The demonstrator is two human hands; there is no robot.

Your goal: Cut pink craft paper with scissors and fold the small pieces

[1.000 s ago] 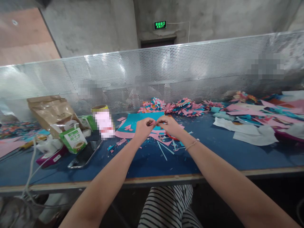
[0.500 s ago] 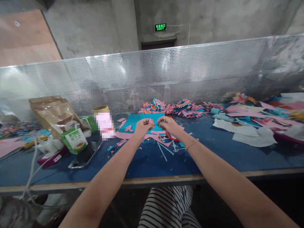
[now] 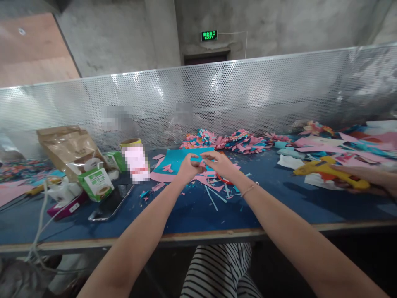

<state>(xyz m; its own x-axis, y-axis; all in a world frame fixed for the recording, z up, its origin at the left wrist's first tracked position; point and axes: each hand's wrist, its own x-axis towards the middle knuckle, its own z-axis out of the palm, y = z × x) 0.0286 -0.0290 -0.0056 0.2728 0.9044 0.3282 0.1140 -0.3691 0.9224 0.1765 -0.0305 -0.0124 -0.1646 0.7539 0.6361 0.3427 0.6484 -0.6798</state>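
Note:
Both my hands are over a blue sheet (image 3: 180,157) in the middle of the blue table. A small pink piece (image 3: 202,164) is pinched in the fingers of my left hand (image 3: 190,169). My right hand (image 3: 218,162) meets it from the right, its fingertips bent together at the same piece. Red scissor handles (image 3: 223,179) show partly under my right hand. Around them lie pink paper (image 3: 161,177), a pink cut shape (image 3: 168,168) and thin light-blue strips (image 3: 211,198).
Pink-and-blue fringed bundles (image 3: 245,140) lie behind. At the right another person's hand (image 3: 356,174) holds a yellow glue gun (image 3: 322,167). A phone (image 3: 111,203), green carton (image 3: 96,183) and brown bag (image 3: 70,149) stand or lie left. A perforated metal screen (image 3: 217,91) runs behind.
My hands have come closer together, my right hand moving left to the pink piece. Another person's hand with a yellow glue gun has come in from the right.

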